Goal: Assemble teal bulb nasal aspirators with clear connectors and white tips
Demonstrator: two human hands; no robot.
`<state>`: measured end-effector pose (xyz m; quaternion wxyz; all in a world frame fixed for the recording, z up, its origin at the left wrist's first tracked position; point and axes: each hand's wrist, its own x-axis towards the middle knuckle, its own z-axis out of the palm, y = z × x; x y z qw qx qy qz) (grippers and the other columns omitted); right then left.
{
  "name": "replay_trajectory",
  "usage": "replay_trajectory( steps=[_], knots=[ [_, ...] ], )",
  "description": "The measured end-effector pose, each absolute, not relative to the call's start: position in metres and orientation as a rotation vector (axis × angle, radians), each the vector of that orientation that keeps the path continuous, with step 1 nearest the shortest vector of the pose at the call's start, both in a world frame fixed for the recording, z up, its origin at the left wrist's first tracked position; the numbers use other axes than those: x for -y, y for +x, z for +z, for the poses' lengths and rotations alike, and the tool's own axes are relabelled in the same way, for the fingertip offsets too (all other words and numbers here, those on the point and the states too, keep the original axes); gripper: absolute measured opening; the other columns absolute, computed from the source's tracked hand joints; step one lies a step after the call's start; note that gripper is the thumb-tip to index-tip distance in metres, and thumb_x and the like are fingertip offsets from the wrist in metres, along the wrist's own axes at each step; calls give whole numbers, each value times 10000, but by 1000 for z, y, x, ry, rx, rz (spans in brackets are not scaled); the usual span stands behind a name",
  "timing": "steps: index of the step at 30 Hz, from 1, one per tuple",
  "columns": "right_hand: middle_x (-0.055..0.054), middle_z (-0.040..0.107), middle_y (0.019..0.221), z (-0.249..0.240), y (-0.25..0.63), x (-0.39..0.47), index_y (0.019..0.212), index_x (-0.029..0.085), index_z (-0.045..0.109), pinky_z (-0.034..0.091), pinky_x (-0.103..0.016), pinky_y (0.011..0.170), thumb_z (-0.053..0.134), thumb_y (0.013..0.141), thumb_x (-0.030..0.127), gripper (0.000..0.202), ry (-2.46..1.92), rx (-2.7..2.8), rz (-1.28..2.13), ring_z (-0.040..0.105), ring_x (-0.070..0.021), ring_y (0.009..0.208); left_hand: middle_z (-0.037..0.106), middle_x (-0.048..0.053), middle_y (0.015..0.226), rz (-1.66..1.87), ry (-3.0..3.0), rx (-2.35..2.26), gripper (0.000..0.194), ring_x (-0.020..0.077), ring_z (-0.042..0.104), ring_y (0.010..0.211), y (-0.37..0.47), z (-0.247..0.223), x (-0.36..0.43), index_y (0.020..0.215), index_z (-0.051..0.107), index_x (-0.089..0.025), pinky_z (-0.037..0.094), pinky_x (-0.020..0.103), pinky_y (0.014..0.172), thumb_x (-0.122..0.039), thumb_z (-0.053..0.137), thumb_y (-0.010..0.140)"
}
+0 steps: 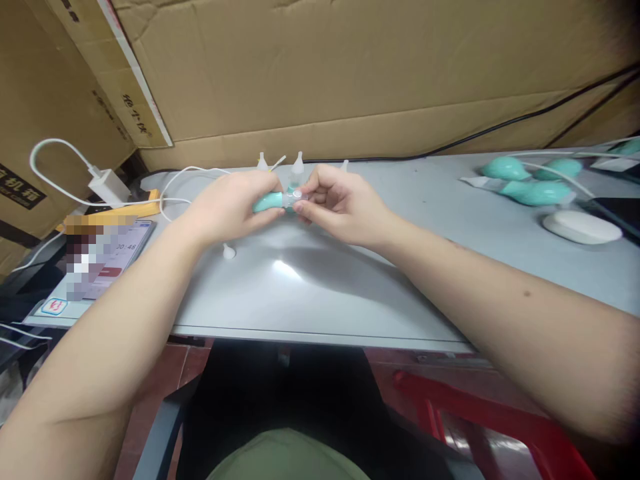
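Note:
My left hand (pixel 240 203) is wrapped round a teal squeeze-bulb nasal aspirator (pixel 269 201), its teal end showing between thumb and fingers. At its clear collar, the thumb and forefinger of my right hand (pixel 345 203) pinch a small whitish, see-through piece (pixel 297 195); its exact shape is partly hidden. Both hands meet just above the grey table. Behind them, a pale pointed nozzle (pixel 299 167) stands upright, with a second nozzle (pixel 263 161) to its left and a third nozzle tip (pixel 345 165) partly behind my right hand. A small white tip (pixel 229 251) lies nearer me.
Several teal bulbs (pixel 506 169) lie at the right beside a white computer mouse (pixel 581 227). On the left are a phone (pixel 120 257), a yellow stand (pixel 150 203) and a white charger (pixel 107 187) with a looping cable. Cardboard (pixel 320 80) walls the table's back.

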<state>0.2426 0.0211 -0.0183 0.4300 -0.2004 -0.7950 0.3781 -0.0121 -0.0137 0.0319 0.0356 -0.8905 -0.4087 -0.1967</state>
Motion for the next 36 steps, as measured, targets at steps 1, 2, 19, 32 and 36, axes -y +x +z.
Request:
replay_trajectory(
  steps=[1, 2, 19, 32, 36],
  knots=[
    [16, 681, 771, -19, 241, -21, 953, 284, 613, 498, -340, 587, 938, 984, 492, 387, -503, 1970, 949, 650, -184, 660, 693, 50, 896, -612, -2729, 1251, 257, 241, 623, 821, -12, 31, 13, 1017, 674, -226, 374, 350, 732, -474, 608, 1023],
    [19, 680, 761, -20, 240, -21, 952, 285, 611, 506, -337, 587, 942, 984, 510, 402, -505, 1957, 954, 657, -182, 657, 694, 50, 894, -620, -2724, 1246, 259, 240, 626, 821, -12, 30, 12, 1021, 680, -224, 381, 348, 733, -472, 607, 1021],
    [22, 746, 836, -22, 240, -20, 979, 262, 642, 663, -315, 657, 949, 973, 397, 335, -377, 1957, 1137, 751, -162, 711, 708, 32, 866, -584, -2793, 1176, 195, 220, 644, 809, -18, 30, 11, 992, 709, -206, 414, 335, 731, -399, 684, 999],
    [7, 724, 822, -24, 235, -17, 924, 276, 614, 649, -338, 635, 989, 943, 483, 429, -431, 1861, 1077, 729, -174, 705, 783, 49, 972, -707, -2758, 1159, 215, 243, 710, 881, -15, 26, 11, 1106, 754, -199, 469, 349, 786, -394, 696, 1036],
    [10, 702, 865, -25, 234, -15, 921, 270, 617, 645, -328, 631, 990, 940, 448, 415, -418, 1852, 1074, 722, -160, 700, 799, 50, 997, -654, -2747, 1172, 220, 253, 726, 905, -14, 27, 12, 1141, 764, -212, 475, 357, 798, -398, 698, 1043]
  ],
)
